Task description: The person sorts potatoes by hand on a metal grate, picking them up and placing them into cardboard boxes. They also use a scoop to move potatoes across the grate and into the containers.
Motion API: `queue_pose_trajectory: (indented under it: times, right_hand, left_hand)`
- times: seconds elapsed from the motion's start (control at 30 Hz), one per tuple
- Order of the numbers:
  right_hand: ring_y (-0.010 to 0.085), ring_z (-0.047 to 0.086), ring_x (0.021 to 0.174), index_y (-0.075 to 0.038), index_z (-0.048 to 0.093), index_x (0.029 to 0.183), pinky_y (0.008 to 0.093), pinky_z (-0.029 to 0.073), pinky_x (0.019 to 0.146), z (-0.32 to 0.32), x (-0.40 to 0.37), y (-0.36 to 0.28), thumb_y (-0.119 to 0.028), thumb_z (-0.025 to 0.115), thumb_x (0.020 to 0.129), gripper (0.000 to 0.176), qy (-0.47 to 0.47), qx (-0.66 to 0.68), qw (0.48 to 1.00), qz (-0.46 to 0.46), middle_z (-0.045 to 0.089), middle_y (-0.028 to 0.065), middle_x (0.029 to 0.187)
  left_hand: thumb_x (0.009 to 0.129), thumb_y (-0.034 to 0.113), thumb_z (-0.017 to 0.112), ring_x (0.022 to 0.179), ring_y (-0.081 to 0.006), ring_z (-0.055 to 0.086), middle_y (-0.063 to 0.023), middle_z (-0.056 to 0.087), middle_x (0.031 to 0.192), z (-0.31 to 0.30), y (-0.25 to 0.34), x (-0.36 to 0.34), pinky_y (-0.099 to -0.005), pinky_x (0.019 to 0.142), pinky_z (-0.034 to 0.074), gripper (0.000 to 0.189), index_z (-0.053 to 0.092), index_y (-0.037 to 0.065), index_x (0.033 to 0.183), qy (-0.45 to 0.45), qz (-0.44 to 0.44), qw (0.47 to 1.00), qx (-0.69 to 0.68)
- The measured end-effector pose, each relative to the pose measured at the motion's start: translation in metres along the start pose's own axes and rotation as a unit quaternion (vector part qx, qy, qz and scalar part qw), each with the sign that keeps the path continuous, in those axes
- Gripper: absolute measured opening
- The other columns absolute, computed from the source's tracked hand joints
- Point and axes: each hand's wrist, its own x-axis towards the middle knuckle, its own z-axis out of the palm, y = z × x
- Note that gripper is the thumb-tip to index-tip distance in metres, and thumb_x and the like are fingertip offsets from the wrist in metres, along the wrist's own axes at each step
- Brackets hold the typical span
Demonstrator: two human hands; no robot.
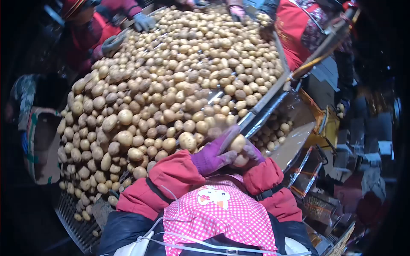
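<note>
A large heap of potatoes (171, 89) fills the sorting table in front of me. My left hand (215, 154), in a purple knitted glove, is at the near edge of the heap, its fingers pointing away from me. Close by on the right, my right hand (253, 152) wears a similar glove. Two potatoes, one pale (237, 144) and one lower down (241, 160), sit between my palms, with fingers of both hands round them. The glove fingers partly hide these potatoes, and the left fingers are slightly blurred.
A metal-edged rail (260, 113) borders the heap on the right. Beyond it, an open carton (294, 143) holds more potatoes. Another carton (45, 145) stands at left, above a slatted grate (79, 224). Across the table are co-workers, one with a grey-gloved hand (144, 22).
</note>
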Motion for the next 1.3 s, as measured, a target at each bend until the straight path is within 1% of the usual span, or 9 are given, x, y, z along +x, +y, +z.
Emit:
queue_pose_trajectory:
  times: [0.33, 0.47, 0.73, 0.83, 0.87, 1.0, 1.1, 1.2, 1.3]
  right_hand:
    - [0.0199, 0.063, 0.079, -0.007, 0.06, 0.107, 0.0281, 0.054, 0.06, -0.113, -0.21, -0.039, -0.058, 0.063, 0.086, 0.055, 0.426, 0.177, 0.85, -0.253, 0.062, 0.0072, 0.096]
    - [0.0271, 0.064, 0.093, -0.006, 0.059, 0.108, 0.0363, 0.062, 0.071, -0.219, -0.3, -0.077, -0.042, 0.073, 0.083, 0.046, 0.588, 0.206, 0.669, -0.406, 0.06, 0.0136, 0.106]
    - [0.0223, 0.06, 0.081, -0.006, 0.047, 0.137, 0.0279, 0.052, 0.069, -0.164, -0.136, -0.099, -0.041, 0.044, 0.1, 0.05, 0.493, -0.1, 0.832, -0.235, 0.06, 0.0174, 0.12]
    - [0.0209, 0.061, 0.085, -0.007, 0.045, 0.139, 0.0279, 0.052, 0.07, -0.062, -0.004, -0.055, -0.018, 0.054, 0.094, 0.047, 0.145, -0.292, 0.945, -0.034, 0.061, 0.0125, 0.119]
    - [0.0265, 0.065, 0.096, -0.011, 0.048, 0.138, 0.031, 0.053, 0.08, -0.012, 0.025, -0.025, -0.013, 0.06, 0.088, 0.052, 0.113, -0.66, 0.741, -0.051, 0.057, 0.0144, 0.131]
    - [0.0329, 0.051, 0.126, -0.033, 0.057, 0.13, 0.042, 0.049, 0.096, 0.055, 0.119, 0.066, -0.027, 0.078, 0.072, 0.063, -0.204, -0.93, 0.284, -0.109, 0.043, 0.01, 0.149]
    - [0.0313, 0.047, 0.129, -0.034, 0.057, 0.127, 0.0418, 0.049, 0.096, 0.132, 0.155, 0.057, -0.031, 0.078, 0.07, 0.061, -0.272, -0.92, 0.251, 0.132, 0.047, 0.0079, 0.143]
    - [0.0297, 0.059, 0.115, -0.028, 0.057, 0.129, 0.0398, 0.052, 0.092, 0.1, 0.16, 0.051, -0.023, 0.079, 0.069, 0.064, -0.272, -0.88, 0.388, 0.013, 0.058, 0.0063, 0.129]
    - [0.0263, 0.065, 0.104, -0.021, 0.052, 0.137, 0.0358, 0.055, 0.086, 0.087, 0.138, 0.043, -0.018, 0.076, 0.071, 0.07, -0.042, -0.601, 0.798, 0.009, 0.064, 0.0088, 0.119]
  left_hand:
    - [0.1, 0.012, 0.049, 0.134, -0.0229, 0.045, -0.0147, 0.047, 0.144, 0.021, 0.003, 0.02, -0.0343, 0.113, 0.033, 0.05, 0.035, -0.003, 0.147, -0.021, -0.256, 0.941, -0.219]
    - [0.1, 0.011, 0.048, 0.127, -0.0223, 0.052, -0.0139, 0.053, 0.137, 0.017, -0.004, 0.002, -0.0339, 0.108, 0.039, 0.046, 0.041, 0.001, 0.145, 0.026, -0.221, 0.956, -0.189]
    - [0.099, 0.014, 0.05, 0.122, -0.0214, 0.055, -0.0136, 0.058, 0.129, -0.06, 0.003, -0.103, -0.0334, 0.104, 0.044, 0.044, 0.046, -0.001, 0.14, 0.333, -0.169, 0.927, 0.037]
    - [0.099, 0.007, 0.049, 0.123, -0.0221, 0.054, -0.0157, 0.056, 0.132, -0.098, -0.024, -0.181, -0.0318, 0.105, 0.043, 0.044, 0.044, -0.002, 0.142, 0.507, -0.103, 0.855, 0.031]
    - [0.098, 0.005, 0.049, 0.123, -0.0217, 0.055, -0.0155, 0.056, 0.133, -0.107, -0.028, -0.205, -0.0304, 0.104, 0.043, 0.045, 0.043, -0.001, 0.142, 0.543, -0.084, 0.833, 0.067]
    - [0.091, 0.006, 0.061, 0.12, -0.0227, 0.058, -0.016, 0.058, 0.132, -0.116, -0.006, -0.255, -0.0313, 0.102, 0.046, 0.051, 0.047, -0.001, 0.139, 0.627, -0.121, 0.764, 0.096]
    - [0.088, 0.006, 0.065, 0.112, -0.0206, 0.062, -0.0134, 0.063, 0.125, -0.113, 0.023, -0.255, -0.0322, 0.095, 0.05, 0.048, 0.053, 0.002, 0.134, 0.525, -0.21, 0.806, 0.174]
    - [0.084, 0.012, 0.069, 0.105, -0.0258, 0.065, -0.0165, 0.064, 0.121, -0.101, 0.021, -0.219, -0.0366, 0.091, 0.052, 0.048, 0.057, 0.007, 0.131, 0.362, -0.126, 0.893, 0.236]
    - [0.079, 0.016, 0.074, 0.105, -0.0357, 0.065, -0.0185, 0.063, 0.124, -0.09, 0.0, -0.167, -0.0431, 0.088, 0.053, 0.057, 0.057, 0.01, 0.132, 0.187, -0.014, 0.906, 0.38]
